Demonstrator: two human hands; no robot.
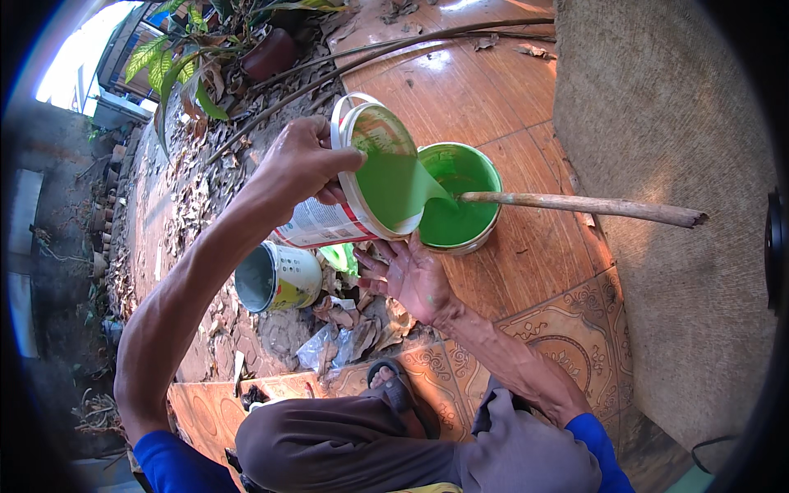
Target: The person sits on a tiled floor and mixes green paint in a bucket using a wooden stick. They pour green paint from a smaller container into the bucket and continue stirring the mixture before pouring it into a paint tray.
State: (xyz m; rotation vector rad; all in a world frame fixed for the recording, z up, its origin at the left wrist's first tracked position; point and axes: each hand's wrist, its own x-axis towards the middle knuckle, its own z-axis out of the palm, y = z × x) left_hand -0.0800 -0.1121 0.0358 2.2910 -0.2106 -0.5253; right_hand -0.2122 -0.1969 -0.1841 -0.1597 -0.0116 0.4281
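Observation:
My left hand (300, 160) grips the rim of a white paint bucket (329, 223), which is tilted to the right. Green paint (394, 185) runs over its lip in a broad stream into a second bucket (498, 185) standing on the tiles. That second bucket holds more green paint, and a wooden stick (583, 205) leans out of it toward the right. Just below the tilted bucket's lip is my right hand (417, 283), palm up with fingers spread and smudged with green. Whether its fingertips touch the bucket I cannot tell.
A grey-lined bucket (279, 278) lies on its side among dry leaves and plastic scraps (337, 345). Potted plants (267, 53) and a long thin pole (329, 74) are at the far left. A brown textured panel (666, 279) stands on the right. My sandalled foot (399, 394) is near.

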